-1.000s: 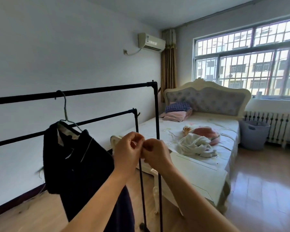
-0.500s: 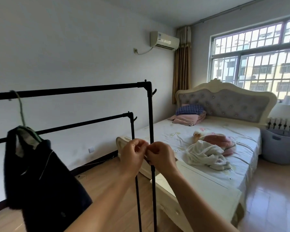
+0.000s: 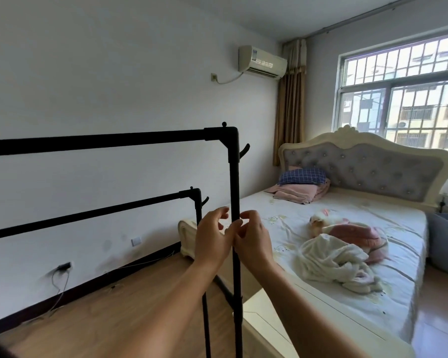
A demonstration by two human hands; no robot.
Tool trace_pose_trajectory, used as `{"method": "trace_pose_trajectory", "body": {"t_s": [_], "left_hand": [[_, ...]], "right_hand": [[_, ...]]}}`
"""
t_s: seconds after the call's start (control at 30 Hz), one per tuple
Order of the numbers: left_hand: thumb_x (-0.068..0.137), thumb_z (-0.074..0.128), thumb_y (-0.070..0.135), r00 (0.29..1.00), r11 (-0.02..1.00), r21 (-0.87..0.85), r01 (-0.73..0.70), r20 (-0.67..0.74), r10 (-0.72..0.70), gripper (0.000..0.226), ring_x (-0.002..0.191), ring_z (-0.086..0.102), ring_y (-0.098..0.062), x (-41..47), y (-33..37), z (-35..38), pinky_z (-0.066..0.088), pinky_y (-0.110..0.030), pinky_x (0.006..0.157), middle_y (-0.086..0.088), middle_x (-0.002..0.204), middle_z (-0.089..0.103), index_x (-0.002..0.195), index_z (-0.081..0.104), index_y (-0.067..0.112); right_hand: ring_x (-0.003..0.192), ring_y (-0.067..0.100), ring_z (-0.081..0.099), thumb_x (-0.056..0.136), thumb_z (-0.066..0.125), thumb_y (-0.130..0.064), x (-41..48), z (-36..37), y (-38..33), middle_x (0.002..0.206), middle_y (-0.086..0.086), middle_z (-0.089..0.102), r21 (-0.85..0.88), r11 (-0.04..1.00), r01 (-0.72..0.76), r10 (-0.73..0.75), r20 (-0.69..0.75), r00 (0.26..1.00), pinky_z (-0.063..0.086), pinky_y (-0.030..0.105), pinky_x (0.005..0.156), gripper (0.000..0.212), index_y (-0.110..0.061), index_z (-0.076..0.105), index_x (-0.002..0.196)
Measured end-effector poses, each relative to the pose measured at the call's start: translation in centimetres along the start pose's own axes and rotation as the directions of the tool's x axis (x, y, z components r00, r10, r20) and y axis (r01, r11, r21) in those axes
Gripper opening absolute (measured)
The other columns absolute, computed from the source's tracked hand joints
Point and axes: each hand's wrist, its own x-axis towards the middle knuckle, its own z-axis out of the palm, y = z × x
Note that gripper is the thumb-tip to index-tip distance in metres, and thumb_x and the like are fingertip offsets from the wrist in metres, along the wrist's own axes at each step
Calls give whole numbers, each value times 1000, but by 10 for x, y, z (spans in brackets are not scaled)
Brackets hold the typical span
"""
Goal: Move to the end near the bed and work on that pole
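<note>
Hands [image 3: 233, 239] before unmarked black rack [image 3: 234, 192]

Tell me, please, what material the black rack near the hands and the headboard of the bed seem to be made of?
Black rack: probably metal tubes with a matte black coating; thin, straight, joined by corner pieces. Headboard: grey tufted padding with buttons, fabric or leatherette, in a cream carved frame, perhaps painted wood.

A black metal clothes rack [image 3: 233, 202] is seen upright on the wooden floor — two horizontal rails, one high and one lower, joined to slim vertical posts, each corner fitted with a small hook.
</note>
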Motion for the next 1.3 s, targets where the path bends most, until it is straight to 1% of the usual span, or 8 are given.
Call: {"method": "trace_pose_trajectory", "body": {"t_s": [0.13,0.3,0.5,0.63,0.73,0.8,0.93,1.3], "left_hand": [[83,64,25,998,998,5,-70,-5,70,21,75,62,-18,22,-1,15,52,-34,77,1,94,70,102,65,18],[83,63,20,993,995,52,-83,-77,87,11,70,56,-20,46,-14,20,47,-37,73,0,81,68,93,65,16],[81,66,18,988,990,123,-62,-131,79,9,56,47,-4,82,-36,16,36,-12,56,12,67,57,89,67,20],[79,67,16,980,984,167,-65,-174,94,5,52,49,3,110,-47,13,37,-8,54,17,56,53,84,69,19],[81,67,20,979,980,196,-34,-191,72,6,58,52,-6,131,-56,9,43,-16,61,8,67,64,86,69,17],[81,66,21,978,975,221,0,-202,46,7,64,54,-15,145,-66,6,46,-27,66,1,73,67,86,69,17],[80,67,21,975,969,246,13,-217,42,8,69,56,-20,172,-87,2,48,-33,69,-1,74,68,86,69,16],[78,70,25,971,970,242,12,-236,47,7,58,48,-14,277,-173,-27,43,-28,65,1,70,67,82,70,19]], "right_hand": [[67,18,54,83,50,-8,25,10,14,75,-2,59,-108,990,87,-90,-19,996,34,25,50,17,-16,57,96],[54,7,44,80,51,-12,53,26,22,60,-13,46,-110,978,176,-176,12,984,26,18,46,10,-15,57,87],[53,10,43,83,49,-14,95,58,27,59,-11,45,-51,977,209,-202,109,973,26,21,45,10,-18,45,74],[51,9,41,85,46,-13,125,80,25,57,-13,41,-31,970,242,-234,152,960,22,21,44,16,-20,39,71],[50,2,37,84,47,-13,144,95,20,57,-14,39,-20,965,260,-254,165,953,21,20,43,16,-21,38,73],[54,13,42,83,47,-13,157,108,18,61,-10,45,-5,962,271,-266,182,947,23,21,44,13,-20,40,75],[60,19,46,83,47,-13,181,136,18,69,-3,52,14,961,276,-273,203,940,25,23,45,9,-19,42,77],[72,25,56,85,44,-13,268,240,4,85,8,66,-24,969,246,-235,222,946,35,29,60,11,-10,53,90]]}}
